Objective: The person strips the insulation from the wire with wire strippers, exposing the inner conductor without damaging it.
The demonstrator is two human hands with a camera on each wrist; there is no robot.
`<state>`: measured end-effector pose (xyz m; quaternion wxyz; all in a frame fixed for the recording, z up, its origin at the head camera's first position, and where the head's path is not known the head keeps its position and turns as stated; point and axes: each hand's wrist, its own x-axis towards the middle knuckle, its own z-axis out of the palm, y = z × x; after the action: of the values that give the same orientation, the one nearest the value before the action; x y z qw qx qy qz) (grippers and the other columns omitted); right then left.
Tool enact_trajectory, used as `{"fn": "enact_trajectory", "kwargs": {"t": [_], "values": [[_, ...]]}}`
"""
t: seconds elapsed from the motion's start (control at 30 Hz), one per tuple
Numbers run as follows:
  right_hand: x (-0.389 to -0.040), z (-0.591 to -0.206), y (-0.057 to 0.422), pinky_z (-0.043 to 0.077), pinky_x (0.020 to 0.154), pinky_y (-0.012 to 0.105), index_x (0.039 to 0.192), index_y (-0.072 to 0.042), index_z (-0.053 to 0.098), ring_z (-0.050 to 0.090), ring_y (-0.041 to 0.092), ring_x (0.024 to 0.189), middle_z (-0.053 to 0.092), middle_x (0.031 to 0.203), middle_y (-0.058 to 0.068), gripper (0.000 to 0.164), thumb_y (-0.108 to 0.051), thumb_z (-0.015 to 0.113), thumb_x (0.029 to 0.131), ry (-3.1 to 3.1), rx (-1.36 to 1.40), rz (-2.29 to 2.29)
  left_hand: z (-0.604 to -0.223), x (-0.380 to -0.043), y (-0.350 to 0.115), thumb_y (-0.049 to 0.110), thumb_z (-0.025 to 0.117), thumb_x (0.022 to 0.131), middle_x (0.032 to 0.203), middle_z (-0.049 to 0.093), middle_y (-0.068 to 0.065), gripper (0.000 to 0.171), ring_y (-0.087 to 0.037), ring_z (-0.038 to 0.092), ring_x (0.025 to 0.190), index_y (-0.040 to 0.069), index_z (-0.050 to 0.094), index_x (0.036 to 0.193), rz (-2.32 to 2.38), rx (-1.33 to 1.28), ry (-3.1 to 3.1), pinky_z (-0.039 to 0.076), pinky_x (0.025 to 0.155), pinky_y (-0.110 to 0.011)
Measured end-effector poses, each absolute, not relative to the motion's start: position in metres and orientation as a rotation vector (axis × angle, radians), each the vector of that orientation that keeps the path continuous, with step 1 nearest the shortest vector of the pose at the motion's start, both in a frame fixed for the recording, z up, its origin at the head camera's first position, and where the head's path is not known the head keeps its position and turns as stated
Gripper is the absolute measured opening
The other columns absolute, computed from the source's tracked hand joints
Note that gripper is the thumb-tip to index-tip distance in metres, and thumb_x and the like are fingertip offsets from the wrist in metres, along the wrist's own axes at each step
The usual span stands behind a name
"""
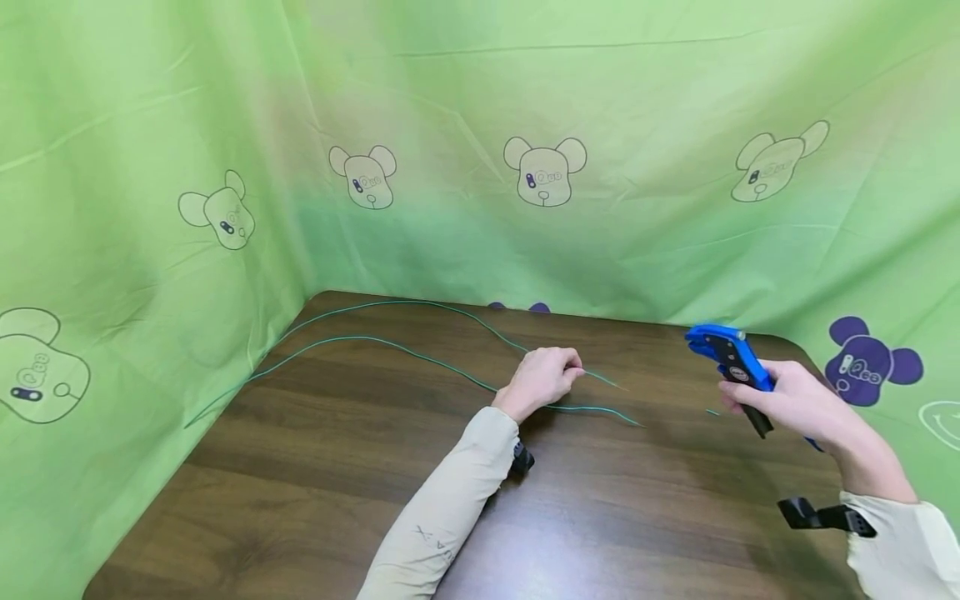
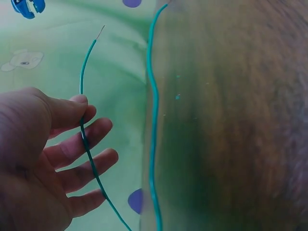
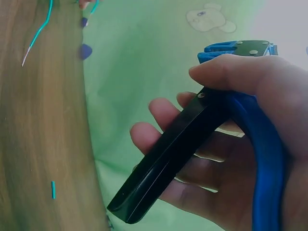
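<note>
My left hand [image 1: 542, 379] pinches a thin green wire [image 2: 82, 72] between thumb and forefinger, a little below its end, where bare metal sticks out of the insulation. The other fingers of that hand are spread loosely behind the wire. A second green strand [image 1: 596, 408] runs along the table under the left wrist; its tip, seen in the right wrist view, is also bare metal. At the right, my right hand [image 1: 798, 400] holds a blue and black wire stripper [image 1: 727, 354] above the table, thumb near its head and fingers around the handles [image 3: 168, 154].
A short green piece of insulation [image 3: 53, 189] lies on the wooden table [image 1: 315, 483] near the right hand, with tiny scraps [image 2: 177, 97] close by. Both strands curve away to the left edge. A green printed cloth [image 1: 465, 233] stands behind and at the sides.
</note>
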<state>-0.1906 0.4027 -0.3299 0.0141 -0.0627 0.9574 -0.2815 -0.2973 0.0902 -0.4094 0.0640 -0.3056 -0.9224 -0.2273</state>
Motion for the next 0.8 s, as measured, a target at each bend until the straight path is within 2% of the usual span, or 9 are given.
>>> {"fn": "enact_trajectory", "kwargs": {"t": [0.17,0.27,0.37,0.8], "values": [[-0.191,-0.332,0.406,0.035,0.052,0.027,0.083,-0.007,0.063,0.046,0.008,0.056,0.060,0.064,-0.005,0.031,-0.036,0.060,0.097,2.987,-0.165,-0.810,-0.415,-0.298,0.092,0.032,0.062,0.096,0.078,0.066,0.015,0.012,0.000,0.057,0.072,0.025,0.072,0.095,-0.656,-0.914,-2.806,0.046,0.072,-0.019],[-0.192,-0.334,0.409,0.036,0.048,0.029,0.085,-0.009,0.059,0.042,0.009,0.050,0.051,0.060,-0.005,0.029,-0.035,0.062,0.096,3.012,-0.129,-0.705,-0.417,-0.298,0.093,0.032,0.063,0.096,0.079,0.066,0.016,0.012,0.000,0.059,0.074,0.026,0.072,0.094,-0.650,-0.913,-2.806,0.047,0.074,-0.020],[-0.194,-0.337,0.411,0.039,0.045,0.030,0.086,-0.010,0.056,0.044,0.011,0.047,0.045,0.059,-0.005,0.025,-0.034,0.064,0.094,3.045,-0.113,-0.602,-0.419,-0.299,0.094,0.032,0.063,0.095,0.081,0.068,0.016,0.012,-0.001,0.060,0.075,0.026,0.073,0.094,-0.639,-0.916,-2.803,0.048,0.076,-0.021],[-0.203,-0.354,0.426,0.035,0.046,0.029,0.086,-0.012,0.056,0.044,0.012,0.050,0.044,0.060,-0.005,0.022,-0.031,0.067,0.089,3.045,-0.099,-0.483,-0.426,-0.300,0.098,0.032,0.063,0.095,0.084,0.070,0.015,0.012,-0.003,0.063,0.078,0.026,0.072,0.095,-0.557,-0.930,-2.820,0.048,0.077,-0.021]]}}
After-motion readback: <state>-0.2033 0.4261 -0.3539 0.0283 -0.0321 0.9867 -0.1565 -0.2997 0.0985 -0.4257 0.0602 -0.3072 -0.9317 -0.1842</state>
